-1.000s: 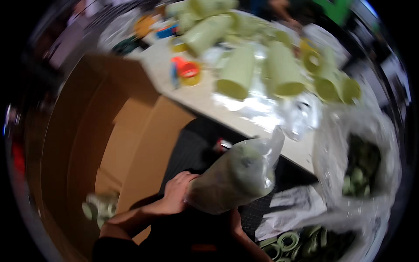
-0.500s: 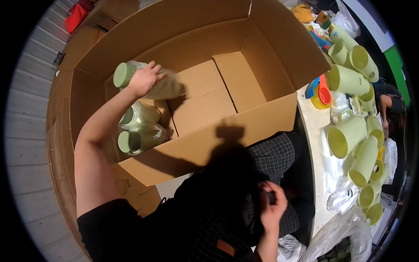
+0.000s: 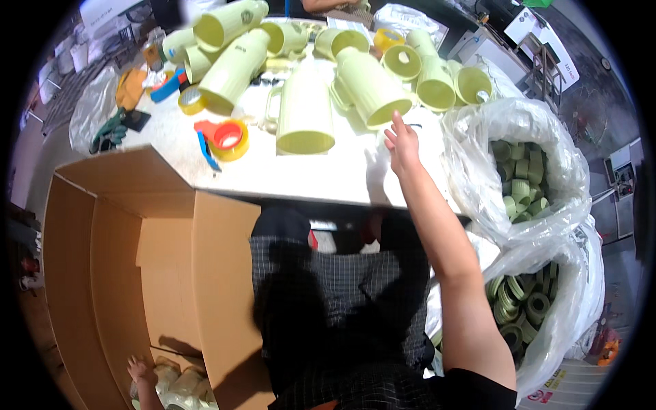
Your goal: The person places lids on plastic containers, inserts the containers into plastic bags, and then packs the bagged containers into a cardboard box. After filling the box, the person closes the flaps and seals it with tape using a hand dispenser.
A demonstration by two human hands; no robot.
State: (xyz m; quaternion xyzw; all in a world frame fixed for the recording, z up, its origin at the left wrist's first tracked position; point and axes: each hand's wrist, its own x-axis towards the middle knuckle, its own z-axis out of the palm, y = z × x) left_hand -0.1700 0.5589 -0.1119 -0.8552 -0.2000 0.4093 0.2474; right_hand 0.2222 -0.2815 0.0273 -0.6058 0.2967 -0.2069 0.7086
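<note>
My right hand [image 3: 403,145] reaches over the white table, fingers stretched and apart, holding nothing. Its fingertips are at the open end of a light green jug shell with a handle [image 3: 372,89]; whether they touch it I cannot tell. A second handled jug shell [image 3: 305,113] stands beside it on the left. Down in the cardboard box [image 3: 229,287], at the lower left, my left hand [image 3: 141,370] is open with its fingers spread. Next to it lie clear-bagged green jugs [image 3: 183,384], partly cut off by the picture's edge.
More green shells [image 3: 236,72] lie along the table's far side. Red and blue tape dispensers [image 3: 224,137] and yellow tape [image 3: 192,100] are nearer. On the right, plastic bags hold small green cups [image 3: 523,181] and green rings [image 3: 523,301]. The box stands against the table's left front.
My view has swung from the box to the table. The left hand has let go of the bagged jug in the box. My right hand has moved from my lap out to the jug shells.
</note>
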